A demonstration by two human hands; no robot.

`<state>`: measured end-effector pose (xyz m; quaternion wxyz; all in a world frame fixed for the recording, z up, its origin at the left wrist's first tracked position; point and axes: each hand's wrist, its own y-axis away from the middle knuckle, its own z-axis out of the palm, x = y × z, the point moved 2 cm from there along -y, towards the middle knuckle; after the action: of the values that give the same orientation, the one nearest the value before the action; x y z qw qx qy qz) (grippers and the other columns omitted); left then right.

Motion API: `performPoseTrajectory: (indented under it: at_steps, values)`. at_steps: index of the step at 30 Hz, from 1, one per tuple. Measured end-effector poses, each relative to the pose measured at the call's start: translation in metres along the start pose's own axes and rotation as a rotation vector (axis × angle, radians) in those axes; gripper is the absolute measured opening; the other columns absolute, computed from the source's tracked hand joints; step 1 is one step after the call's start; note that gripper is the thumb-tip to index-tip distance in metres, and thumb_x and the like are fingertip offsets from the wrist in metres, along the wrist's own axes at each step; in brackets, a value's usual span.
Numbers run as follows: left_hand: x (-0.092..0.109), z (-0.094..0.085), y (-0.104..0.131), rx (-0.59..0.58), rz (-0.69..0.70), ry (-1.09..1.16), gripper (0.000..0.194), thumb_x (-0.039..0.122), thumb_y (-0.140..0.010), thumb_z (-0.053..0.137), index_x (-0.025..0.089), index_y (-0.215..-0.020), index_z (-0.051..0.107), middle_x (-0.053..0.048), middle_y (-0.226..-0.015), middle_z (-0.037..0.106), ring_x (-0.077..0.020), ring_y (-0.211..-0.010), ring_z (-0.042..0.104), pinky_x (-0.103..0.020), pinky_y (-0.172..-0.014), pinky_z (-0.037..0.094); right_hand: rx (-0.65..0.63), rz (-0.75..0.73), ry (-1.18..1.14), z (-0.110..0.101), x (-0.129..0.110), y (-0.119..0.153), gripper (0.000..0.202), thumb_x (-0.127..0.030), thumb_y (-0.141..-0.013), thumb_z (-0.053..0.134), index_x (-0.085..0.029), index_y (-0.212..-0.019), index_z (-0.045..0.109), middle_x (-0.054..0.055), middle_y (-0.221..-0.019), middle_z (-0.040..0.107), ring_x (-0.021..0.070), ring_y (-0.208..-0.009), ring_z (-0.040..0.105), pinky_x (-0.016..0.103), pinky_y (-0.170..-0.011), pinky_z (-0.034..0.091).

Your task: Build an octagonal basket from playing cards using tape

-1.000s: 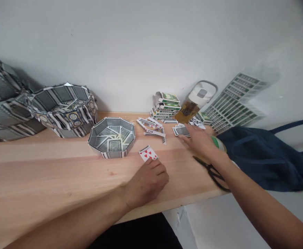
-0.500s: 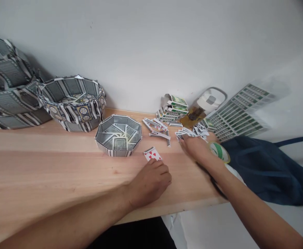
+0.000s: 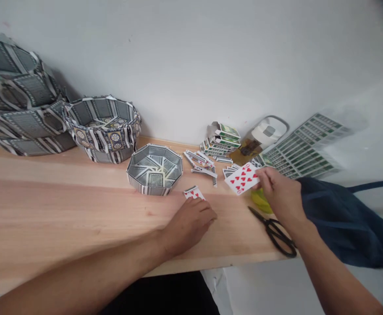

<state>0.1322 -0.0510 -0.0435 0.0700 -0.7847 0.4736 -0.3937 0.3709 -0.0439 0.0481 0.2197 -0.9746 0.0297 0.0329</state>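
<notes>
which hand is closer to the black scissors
Right. The right hand, pinching a hearts card, is just beyond the scissors. The left hand is farther off, to their left, at a folded card.

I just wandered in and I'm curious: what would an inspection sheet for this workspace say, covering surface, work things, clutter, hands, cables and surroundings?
Surface: wooden bench, pale, front edge visible.
Work things: raised card, red hearts showing; lower card, hearts showing, partly covered; octagonal card bowl, upright.
Clutter: loose folded cards; stacked card boxes; lidded jug; black scissors near the front edge.
Hands: left hand, fingers over the lower card, grip unclear; right hand, fingers pinching the raised card.
Cables: nothing seen.
Surroundings: pale wall behind; dark blue bag at right; larger card structure at far left.
</notes>
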Motion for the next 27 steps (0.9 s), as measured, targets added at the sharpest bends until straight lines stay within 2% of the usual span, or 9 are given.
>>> performPoseTrajectory:
  at_steps: [3,6,10,12,15,18,20,24,27]
  values:
    - [0.0,-0.005,0.0,0.117,-0.054,0.023,0.029,0.01,-0.089,0.049,0.018,-0.116,0.055,-0.009,-0.114,0.061,-0.0212,-0.106,0.054,-0.038,-0.092,0.045,-0.19,0.047,-0.218,0.01,-0.012,0.017,0.041,-0.04,-0.094,0.039,-0.022,-0.058,0.051,-0.001,-0.052,0.059,0.0141,-0.051,0.052,0.026,-0.058,0.037]
    - [0.0,-0.008,-0.001,0.185,-0.048,0.035,0.04,0.006,-0.087,0.048,0.02,-0.124,0.051,-0.01,-0.121,0.056,-0.0205,-0.114,0.051,-0.038,-0.096,0.045,-0.391,0.073,-0.409,0.027,-0.022,0.029,0.044,-0.041,-0.094,0.036,-0.023,-0.055,0.047,-0.002,-0.049,0.059,0.0142,-0.052,0.055,0.025,-0.061,0.04]
    - [0.002,-0.008,-0.003,0.101,-0.048,0.087,0.024,0.013,-0.093,0.044,0.019,-0.109,0.061,-0.007,-0.117,0.061,-0.018,-0.106,0.056,-0.033,-0.09,0.047,-0.566,0.102,-0.535,0.043,-0.024,0.038,0.042,-0.042,-0.094,0.038,-0.023,-0.058,0.048,-0.004,-0.049,0.059,0.0144,-0.053,0.056,0.026,-0.062,0.041]
    - [0.002,-0.007,-0.001,0.039,-0.048,0.111,0.025,0.015,-0.095,0.041,0.019,-0.102,0.064,-0.005,-0.111,0.064,-0.017,-0.101,0.058,-0.031,-0.087,0.048,-0.611,0.099,-0.564,0.048,-0.023,0.041,0.043,-0.042,-0.094,0.038,-0.022,-0.058,0.048,-0.004,-0.049,0.058,0.0137,-0.053,0.055,0.025,-0.061,0.041]
    - [0.002,-0.007,0.002,-0.008,-0.013,0.114,0.025,0.015,-0.096,0.041,0.018,-0.102,0.065,-0.005,-0.11,0.065,-0.0172,-0.101,0.059,-0.03,-0.086,0.048,-0.664,0.101,-0.61,0.051,-0.021,0.044,0.046,-0.044,-0.095,0.037,-0.022,-0.056,0.046,-0.004,-0.048,0.056,0.0128,-0.051,0.053,0.025,-0.059,0.04]
    - [0.001,-0.006,0.004,-0.034,-0.003,0.118,0.026,0.016,-0.096,0.04,0.018,-0.106,0.064,-0.006,-0.114,0.064,-0.0173,-0.103,0.059,-0.03,-0.087,0.048,-0.681,0.089,-0.622,0.054,-0.022,0.046,0.047,-0.045,-0.095,0.037,-0.022,-0.055,0.044,-0.004,-0.047,0.054,0.0124,-0.049,0.051,0.024,-0.056,0.038]
    - [0.0,-0.005,0.005,-0.067,-0.004,0.12,0.027,0.016,-0.096,0.039,0.02,-0.105,0.064,-0.005,-0.111,0.066,-0.0162,-0.1,0.06,-0.029,-0.086,0.048,-0.66,0.059,-0.551,0.057,-0.023,0.047,0.046,-0.043,-0.095,0.037,-0.022,-0.055,0.043,-0.004,-0.048,0.054,0.0126,-0.049,0.051,0.025,-0.056,0.038]
    - [-0.001,-0.001,0.003,-0.116,0.042,0.02,0.025,0.016,-0.096,0.04,0.019,-0.1,0.065,-0.004,-0.103,0.066,-0.0163,-0.095,0.061,-0.028,-0.082,0.049,-0.51,-0.001,-0.265,0.057,-0.025,0.051,0.031,-0.04,-0.091,0.045,-0.022,-0.068,0.053,-0.002,-0.057,0.06,0.0154,-0.054,0.055,0.026,-0.053,0.035]
    - [-0.002,0.0,0.002,-0.127,0.106,-0.11,0.02,0.014,-0.094,0.044,0.016,-0.094,0.064,-0.006,-0.098,0.066,-0.0186,-0.095,0.059,-0.032,-0.086,0.047,-0.391,0.014,-0.154,0.048,-0.03,0.062,0.025,-0.044,-0.09,0.049,-0.022,-0.086,0.06,-0.004,-0.053,0.056,0.0161,-0.049,0.052,0.026,-0.049,0.032]
